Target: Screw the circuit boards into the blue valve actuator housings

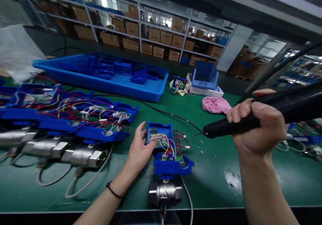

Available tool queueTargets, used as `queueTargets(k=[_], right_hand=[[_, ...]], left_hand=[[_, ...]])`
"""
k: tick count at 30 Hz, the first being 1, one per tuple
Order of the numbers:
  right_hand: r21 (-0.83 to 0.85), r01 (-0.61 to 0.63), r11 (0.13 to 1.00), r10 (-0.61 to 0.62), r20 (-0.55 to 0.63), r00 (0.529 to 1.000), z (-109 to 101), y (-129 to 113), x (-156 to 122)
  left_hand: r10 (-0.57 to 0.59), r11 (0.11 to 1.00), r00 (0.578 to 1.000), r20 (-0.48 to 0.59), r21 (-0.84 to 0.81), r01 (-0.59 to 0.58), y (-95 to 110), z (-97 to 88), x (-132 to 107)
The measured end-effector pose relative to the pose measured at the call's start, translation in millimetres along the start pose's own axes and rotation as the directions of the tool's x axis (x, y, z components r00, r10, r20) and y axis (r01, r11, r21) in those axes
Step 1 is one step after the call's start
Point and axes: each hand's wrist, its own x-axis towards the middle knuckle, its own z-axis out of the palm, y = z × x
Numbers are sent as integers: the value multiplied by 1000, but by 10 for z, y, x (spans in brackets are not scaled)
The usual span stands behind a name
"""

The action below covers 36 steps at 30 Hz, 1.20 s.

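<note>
My left hand (pixel 141 148) grips the left side of an open blue plastic housing (pixel 161 126), its thumb over the circuit board inside. Yellow, white and red wires link this housing to a blue base (pixel 173 168) mounted on a metal valve body (pixel 164 193), which stands near the bench's front edge. Raised to the right, my right hand (pixel 259 121) is wrapped round a thick black corded tool (pixel 226 127), which looks like an electric screwdriver. A black cable meets its left end. The tool's other end runs out of view.
Several similar wired blue housings on metal valves (pixel 83 154) line the left side. Behind lies a large blue tray (pixel 120 85) holding blue plastic parts. A pink cloth (pixel 215 104), a blue bin (pixel 205 75) and a small circuit assembly (pixel 179 85) are on the green bench (pixel 211 184).
</note>
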Motion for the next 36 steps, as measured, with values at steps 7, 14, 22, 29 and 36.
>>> queueTargets(k=[7, 14, 22, 29, 36], right_hand=[[-135, -36, 990, 35, -9, 999, -255, 175, -89], [-174, -65, 983, 68, 11, 998, -344, 413, -197], [-154, -83, 985, 71, -82, 994, -298, 277, -120], [58, -54, 997, 62, -160, 985, -126, -137, 16], [142, -92, 986, 109, -118, 987, 162, -332, -127]], left_hand=[[136, 976, 990, 41, 164, -141, 61, -57, -49], [395, 840, 915, 82, 372, -396, 151, -128, -217], [533, 713, 837, 119, 469, -521, 323, -127, -410], [653, 593, 729, 205, 459, -661, 434, -27, -513], [729, 474, 618, 295, 434, -767, 412, 21, -531]])
